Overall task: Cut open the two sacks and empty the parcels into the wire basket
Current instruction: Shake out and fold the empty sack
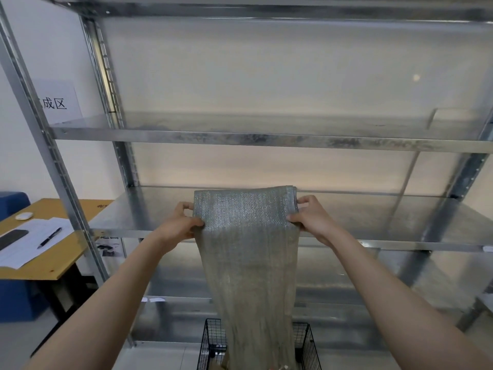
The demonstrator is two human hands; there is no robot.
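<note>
A grey woven sack (248,252) hangs limp from a metal shelf, its upper part folded over and lying on the shelf board (373,217). My left hand (184,218) grips the sack's left edge at the shelf's front lip, and my right hand (306,216) grips its right edge. The sack's lower end drops into a black wire basket (212,343) on the floor below. Something brownish shows inside the basket at the bottom edge, mostly hidden by the sack.
A galvanised shelf rack (266,137) with several empty boards fills the view. A wooden desk (40,236) at the left holds papers, a pen (49,237), a phone and a white mouse. A paper sign (54,104) hangs on the wall.
</note>
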